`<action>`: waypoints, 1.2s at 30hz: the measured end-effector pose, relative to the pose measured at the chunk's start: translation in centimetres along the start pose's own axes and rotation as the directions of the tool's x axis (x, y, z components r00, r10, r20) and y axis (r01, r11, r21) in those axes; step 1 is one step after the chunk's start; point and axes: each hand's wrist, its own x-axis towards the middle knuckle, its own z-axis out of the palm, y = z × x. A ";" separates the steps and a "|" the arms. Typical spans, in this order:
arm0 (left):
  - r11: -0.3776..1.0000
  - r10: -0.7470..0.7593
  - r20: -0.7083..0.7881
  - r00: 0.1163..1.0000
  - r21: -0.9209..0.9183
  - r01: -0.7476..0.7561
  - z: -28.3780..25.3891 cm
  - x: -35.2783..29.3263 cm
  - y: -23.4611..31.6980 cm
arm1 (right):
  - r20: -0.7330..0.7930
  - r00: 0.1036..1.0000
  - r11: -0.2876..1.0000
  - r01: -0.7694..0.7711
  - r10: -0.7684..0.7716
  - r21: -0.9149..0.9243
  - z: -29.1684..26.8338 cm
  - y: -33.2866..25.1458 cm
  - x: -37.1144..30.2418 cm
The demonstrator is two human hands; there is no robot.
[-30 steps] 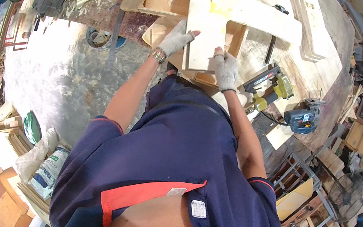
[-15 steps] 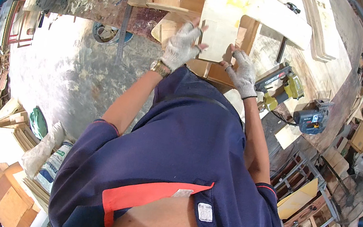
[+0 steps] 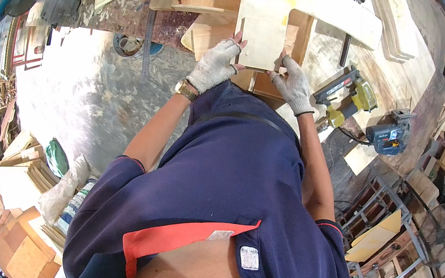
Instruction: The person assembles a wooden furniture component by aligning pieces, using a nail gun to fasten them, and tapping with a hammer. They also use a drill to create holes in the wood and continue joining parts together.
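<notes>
1. The board (image 3: pixel 260 44), pale and stained yellow, is at 12 o'clock of the view. Its near end lies between the two hands, and one arm of it reaches toward 1 o'clock.
2. The left grip (image 3: pixel 216 65) is near 12 o'clock, a little to the 11 side, with fingers loosely spread. Thumb and fingertips are at the board's left edge; I cannot tell whether they clasp it.
3. The right grip (image 3: pixel 293 86), between 1 and 2 o'clock, is half curled at the right edge; here too I cannot tell how firm is the hold.
4. The frame (image 3: pixel 298 39) shows below the board. For good handling, I would press evenly from both sides and compare the board's edges with the frame.
5. Fingertips are safer on the outer edges, not between board and frame.
6. The nail gun (image 3: pixel 354 100) at 2 o'clock and the jigsaw (image 3: pixel 390 136) near 3 are close to the right forearm, so the elbow needs care.
</notes>
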 end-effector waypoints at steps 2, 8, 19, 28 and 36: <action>1.000 -0.007 0.002 1.000 -0.026 0.007 -0.1 0.1 0.0 | -0.019 0.999 0.999 0.038 -0.038 -0.011 0.2 0.1 0.2; 0.982 -0.107 -0.077 0.991 -0.167 0.093 -0.4 0.5 0.4 | -0.160 0.973 0.985 0.160 -0.168 -0.060 -1.2 -1.7 1.1; 0.783 -0.229 -0.163 0.960 -0.617 0.082 -3.4 1.9 2.6 | -0.177 0.978 0.980 0.133 -0.105 0.151 -5.8 -5.4 3.2; 0.776 -0.402 -0.093 0.911 -0.562 0.285 -2.6 3.1 3.7 | -0.040 0.934 0.869 -0.313 0.354 0.384 -5.9 -6.3 3.1; 0.734 -0.568 -0.067 0.820 -0.493 0.467 -0.3 3.2 2.4 | 0.032 0.923 0.738 -0.327 0.383 0.590 -2.6 -3.5 4.6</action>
